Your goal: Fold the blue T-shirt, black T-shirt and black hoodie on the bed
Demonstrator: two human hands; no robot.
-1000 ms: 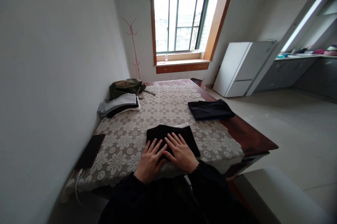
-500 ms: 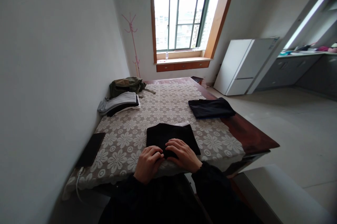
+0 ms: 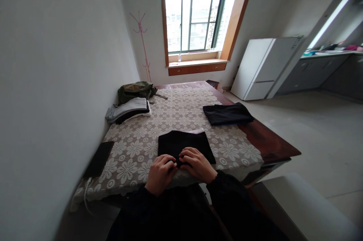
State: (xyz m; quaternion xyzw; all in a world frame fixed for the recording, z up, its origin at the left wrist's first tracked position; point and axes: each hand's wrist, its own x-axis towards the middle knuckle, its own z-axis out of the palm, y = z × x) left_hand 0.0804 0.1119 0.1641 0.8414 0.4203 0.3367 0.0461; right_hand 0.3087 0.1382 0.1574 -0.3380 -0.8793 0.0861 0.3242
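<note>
A folded black garment (image 3: 184, 143) lies flat near the table's front edge, with a strip of white showing along its far side. My left hand (image 3: 161, 171) is at its near edge, fingers curled and thumb tucked under, closed on the cloth. Close beside it, my right hand (image 3: 197, 163) bends its fingers over the same near edge and is closed on the cloth too. The fingertips of both hands almost meet. What lies beneath the palms is hidden.
A lace tablecloth (image 3: 170, 112) covers most of the wooden table (image 3: 272, 144). Dark folded clothing (image 3: 227, 114) lies at the right. Along the left are a grey-and-black clothes stack (image 3: 130, 108), a green backpack (image 3: 136, 90) and a black tablet-like device (image 3: 99, 159) with a white cable (image 3: 86, 195).
My fingers have shifted very slightly at the garment's near edge. The camera view has tilted a little; the garment stays in place.
</note>
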